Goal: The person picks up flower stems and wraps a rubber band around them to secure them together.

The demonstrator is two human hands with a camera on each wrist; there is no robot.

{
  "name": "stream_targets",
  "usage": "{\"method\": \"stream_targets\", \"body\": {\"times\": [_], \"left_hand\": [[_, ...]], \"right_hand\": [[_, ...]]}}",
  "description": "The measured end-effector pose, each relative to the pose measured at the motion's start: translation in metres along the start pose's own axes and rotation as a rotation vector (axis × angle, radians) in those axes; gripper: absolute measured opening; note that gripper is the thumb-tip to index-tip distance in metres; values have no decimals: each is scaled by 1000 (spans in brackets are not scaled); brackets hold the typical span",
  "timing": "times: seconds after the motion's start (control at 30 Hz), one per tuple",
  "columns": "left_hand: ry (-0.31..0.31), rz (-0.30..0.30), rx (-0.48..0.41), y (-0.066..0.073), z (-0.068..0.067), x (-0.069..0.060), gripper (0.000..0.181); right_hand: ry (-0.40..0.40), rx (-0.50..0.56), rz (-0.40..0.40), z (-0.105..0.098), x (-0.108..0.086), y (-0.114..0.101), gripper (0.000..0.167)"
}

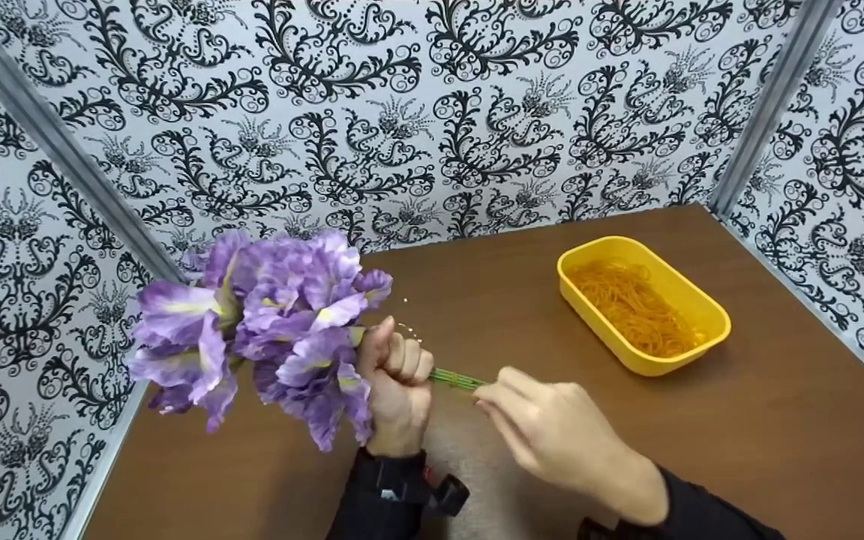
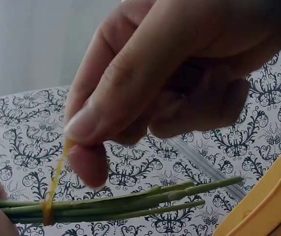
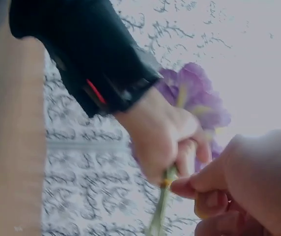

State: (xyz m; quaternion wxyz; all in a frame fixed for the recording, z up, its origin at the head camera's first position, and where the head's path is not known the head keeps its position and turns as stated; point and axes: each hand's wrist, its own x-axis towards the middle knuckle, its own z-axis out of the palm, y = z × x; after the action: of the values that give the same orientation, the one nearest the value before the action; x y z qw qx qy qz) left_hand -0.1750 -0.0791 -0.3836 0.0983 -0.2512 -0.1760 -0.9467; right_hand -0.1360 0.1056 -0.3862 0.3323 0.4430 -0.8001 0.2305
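Note:
A bunch of purple flowers [image 1: 289,307] is held at its green stems [image 1: 453,378] by my left hand [image 1: 400,382], whose fingers curl round them just below the blooms. A yellow rubber band [image 2: 48,212] wraps the stems close to the left hand. One loop of it is stretched up from the stems, pinched between the thumb and fingers of my right hand [image 2: 145,73]. In the right wrist view, my right hand [image 3: 248,182] is beside the left fist at the banded stems. The stem ends extend past the band.
On the right of the brown table [image 1: 499,292] stands a yellow tub [image 1: 646,360] with many rubber bands [image 1: 631,307] in it. Patterned black-and-white panels [image 1: 417,112] enclose the table at the back and both sides.

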Motion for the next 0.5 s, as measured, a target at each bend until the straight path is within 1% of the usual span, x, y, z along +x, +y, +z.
{"method": "stream_targets", "body": {"times": [0.07,0.1,0.3,0.37,0.5], "left_hand": [[-12,-2,16,0,0,-1,58],[-17,0,21,1,0,-1,57],[-22,16,37,6,1,-1,55],[-30,16,47,5,2,-1,55],[-14,12,97,0,3,-3,55]], "right_hand": [[13,-31,-8,-6,1,5,15],[24,-37,-9,-9,2,8,11],[76,-70,36,-23,4,16,5],[93,-46,32,-26,4,15,3],[118,38,-11,-29,6,11,5]]}}
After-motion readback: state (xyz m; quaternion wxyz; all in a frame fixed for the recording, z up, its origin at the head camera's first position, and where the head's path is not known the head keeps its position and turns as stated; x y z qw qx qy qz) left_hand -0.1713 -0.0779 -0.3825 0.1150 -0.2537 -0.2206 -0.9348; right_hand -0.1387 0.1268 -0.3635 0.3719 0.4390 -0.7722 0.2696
